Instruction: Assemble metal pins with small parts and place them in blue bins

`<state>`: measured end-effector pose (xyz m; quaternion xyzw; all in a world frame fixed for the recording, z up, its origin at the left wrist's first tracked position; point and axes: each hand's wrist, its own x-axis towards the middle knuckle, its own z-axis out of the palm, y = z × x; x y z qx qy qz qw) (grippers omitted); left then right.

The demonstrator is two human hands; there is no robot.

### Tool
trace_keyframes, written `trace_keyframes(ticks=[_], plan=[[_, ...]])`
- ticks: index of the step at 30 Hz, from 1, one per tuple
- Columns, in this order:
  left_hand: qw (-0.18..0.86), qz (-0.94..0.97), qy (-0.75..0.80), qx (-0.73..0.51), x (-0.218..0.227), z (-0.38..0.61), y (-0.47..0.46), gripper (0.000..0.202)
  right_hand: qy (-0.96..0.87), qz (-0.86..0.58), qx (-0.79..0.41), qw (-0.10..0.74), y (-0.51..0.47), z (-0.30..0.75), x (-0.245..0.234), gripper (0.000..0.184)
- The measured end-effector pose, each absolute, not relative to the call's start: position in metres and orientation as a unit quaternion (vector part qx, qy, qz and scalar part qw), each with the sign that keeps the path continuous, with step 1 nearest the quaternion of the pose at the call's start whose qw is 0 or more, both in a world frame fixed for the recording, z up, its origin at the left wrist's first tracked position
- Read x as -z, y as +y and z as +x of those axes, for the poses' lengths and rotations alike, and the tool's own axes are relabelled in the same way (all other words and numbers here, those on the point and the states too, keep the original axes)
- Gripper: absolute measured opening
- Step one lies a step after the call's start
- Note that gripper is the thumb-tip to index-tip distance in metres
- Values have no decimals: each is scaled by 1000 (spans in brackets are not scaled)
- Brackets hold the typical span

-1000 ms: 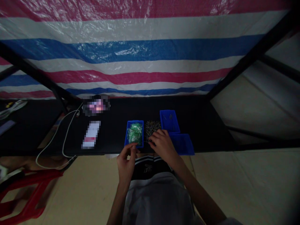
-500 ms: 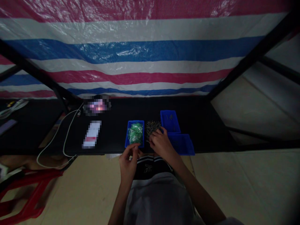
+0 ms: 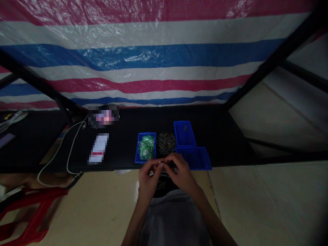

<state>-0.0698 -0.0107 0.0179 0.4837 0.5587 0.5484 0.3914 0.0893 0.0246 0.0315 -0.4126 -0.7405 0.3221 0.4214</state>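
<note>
My left hand (image 3: 148, 176) and my right hand (image 3: 180, 172) meet fingertip to fingertip at the black table's near edge, both pinched on a tiny pale part (image 3: 161, 163) I cannot make out clearly. Just beyond them sits a blue tray of green pieces (image 3: 146, 147). To its right lies a loose pile of small metal pins (image 3: 166, 140). Two more blue trays stand further right, the far one (image 3: 184, 133) with a few pins and the near one (image 3: 196, 158) beside my right hand.
The black table (image 3: 210, 130) sits in a black frame before a striped red, white and blue tarp (image 3: 153, 54). A white cable (image 3: 69, 147) and two blurred items lie at the left. A red stool (image 3: 28, 212) stands on the floor at lower left.
My right hand left the pin pile and drew back toward me. My left hand shifted right, and both now meet at the table edge, pinching a small part.
</note>
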Motion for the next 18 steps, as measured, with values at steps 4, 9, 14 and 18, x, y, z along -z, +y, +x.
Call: trace_keyframes(ticks=[4, 9, 14, 18], plan=[[360, 532, 527, -557, -25, -68, -12, 11, -726, -404, -305, 466, 17, 90, -26, 13], [369, 546, 528, -537, -28, -67, -10, 14, -702, -399, -297, 510, 16, 90, -24, 14], [394, 508, 520, -562, -25, -66, -10, 13, -682, -400, -309, 528, 16, 89, -23, 16], [383, 528, 504, -566, -26, -68, -9, 4, -690, -388, -306, 529, 19, 91, -24, 20]])
